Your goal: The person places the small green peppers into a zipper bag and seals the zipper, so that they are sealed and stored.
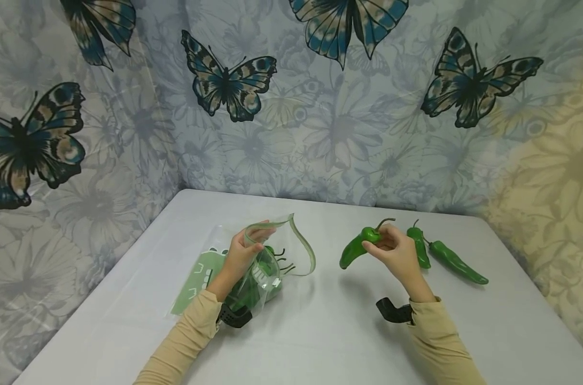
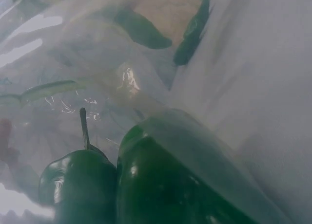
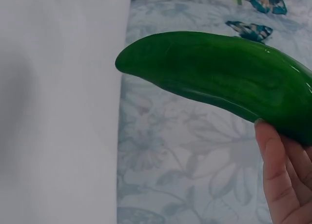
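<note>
My left hand [image 1: 238, 256] pinches the upper edge of a clear zip bag [image 1: 312, 258], whose green-lined mouth gapes to the right. Several green peppers lie inside, stems pointing at the mouth; two of them, one pepper [image 2: 80, 185] on the left and a larger pepper [image 2: 170, 175], show close up through the film in the left wrist view. Held up over the table, a curved green pepper [image 1: 354, 251] is gripped near its stem end by my right hand [image 1: 397, 254], between thumb and fingers. Its tip points left toward the bag, with a gap between them.
Two more green peppers, one upright in view [image 1: 420, 248] and one slanting [image 1: 457, 262], lie right of my right hand. A flat green printed bag [image 1: 195, 283] lies on the white table [image 1: 320, 342] at the left. Butterfly-patterned cloth [image 1: 339, 144] hangs behind.
</note>
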{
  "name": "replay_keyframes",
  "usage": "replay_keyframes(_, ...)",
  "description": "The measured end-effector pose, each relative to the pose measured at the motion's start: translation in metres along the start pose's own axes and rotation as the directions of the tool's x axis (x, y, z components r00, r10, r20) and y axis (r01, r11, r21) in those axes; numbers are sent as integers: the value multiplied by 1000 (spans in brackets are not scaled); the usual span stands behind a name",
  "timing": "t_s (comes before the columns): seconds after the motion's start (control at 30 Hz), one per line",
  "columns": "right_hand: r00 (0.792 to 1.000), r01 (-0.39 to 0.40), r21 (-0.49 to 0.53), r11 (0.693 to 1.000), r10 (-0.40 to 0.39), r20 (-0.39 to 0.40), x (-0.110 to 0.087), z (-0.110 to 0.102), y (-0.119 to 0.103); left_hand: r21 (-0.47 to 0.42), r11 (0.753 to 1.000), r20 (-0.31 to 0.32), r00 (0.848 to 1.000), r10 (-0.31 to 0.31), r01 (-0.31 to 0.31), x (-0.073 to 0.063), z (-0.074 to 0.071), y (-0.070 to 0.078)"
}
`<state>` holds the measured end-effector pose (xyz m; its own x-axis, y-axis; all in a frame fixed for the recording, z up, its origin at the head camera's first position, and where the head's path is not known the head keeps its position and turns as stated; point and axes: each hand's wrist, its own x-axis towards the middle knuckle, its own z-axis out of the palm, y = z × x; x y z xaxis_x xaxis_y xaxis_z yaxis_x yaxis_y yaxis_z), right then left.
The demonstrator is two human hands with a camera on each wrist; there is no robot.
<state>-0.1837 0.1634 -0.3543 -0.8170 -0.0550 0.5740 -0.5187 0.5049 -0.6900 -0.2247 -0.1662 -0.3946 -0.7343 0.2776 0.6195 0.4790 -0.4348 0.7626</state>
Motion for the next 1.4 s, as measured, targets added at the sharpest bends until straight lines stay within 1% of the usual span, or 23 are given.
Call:
replay_keyframes(0.17,999,34,38,999,-35,14,1,3,-11,-3,1000,-2,1000,14,-14,0,0,0)
replay_keyframes(0.33,999,46,65,997,-47,25,1,5,-34,-1,1000,-8,1000,24,-24,-1,0,2)
replay_keyframes(0.4,998,46,76,996,-49,28,0,7,-42,2,1000,-12,1000,21,-20,-1,0,3)
replay_keyframes(0.5,999,48,105,993,-50,19,-1,8,-46,1,1000,-9,1000,9,-9,-1,1,3)
replay_keyframes(0.63,998,60,147,987,-62,8,-2,9,-45,-4,1000,-9,1000,-7,7,1,2,2)
replay_keyframes(0.7,998,58,171,984,-59,3,-3,10,-39,-7,1000,-11,1000,-6,6,1,3,2)
replay_keyframes(0.8,999,35,207,978,-34,-8,-5,10,-31,-21,1000,-3,1000,6,-6,2,3,0)
replay_keyframes(0.9,1000,-4,264,964,6,-9,-9,11,-24,-27,999,7,1000,26,-26,2,3,-1)
replay_keyframes(1.07,1000,-15,338,941,15,3,-12,14,-25,-24,999,7,999,38,-38,1,2,-1)
replay_keyframes(1.2,1000,-21,363,932,19,9,-11,17,-28,-25,999,-7,1000,26,-26,2,2,1)
replay_keyframes(1.4,998,-52,393,918,57,-2,-11,19,-30,-18,1000,-22,1000,22,-22,1,3,3)
